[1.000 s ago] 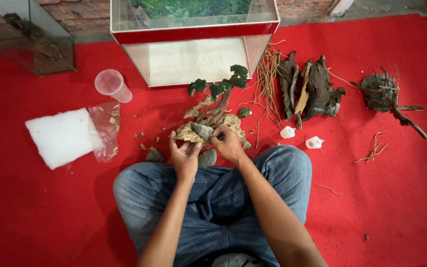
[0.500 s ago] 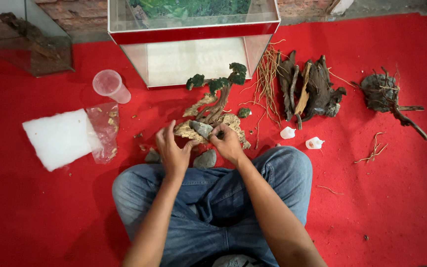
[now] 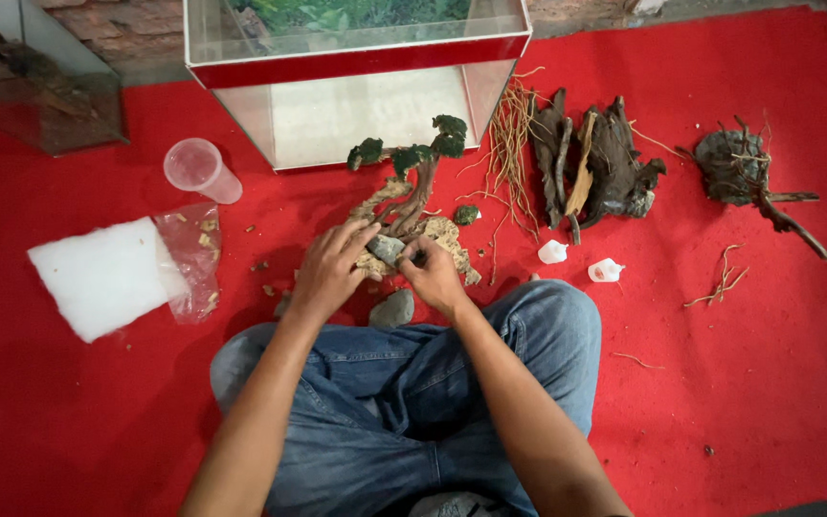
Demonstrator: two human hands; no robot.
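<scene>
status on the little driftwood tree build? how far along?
Done: the small tree of driftwood with green moss tufts stands upright on its tan rock base. In hand: left hand and right hand press a grey stone against that base. Left: another grey stone lies loose by the knees, spare driftwood lies unused, and the glass tank shows nothing on its floor.

I see clear plastic bag (image 3: 195, 257) on red carpet (image 3: 768, 383), left of hands, crumpled, holding brown crumbs, its edge touching white foam pad (image 3: 105, 276); I spot two small white squeeze bottles (image 3: 552, 252) with red-marked labels lying just right of rockwork, one (image 3: 605, 271) slightly lower; I find no signs, no screens
</scene>
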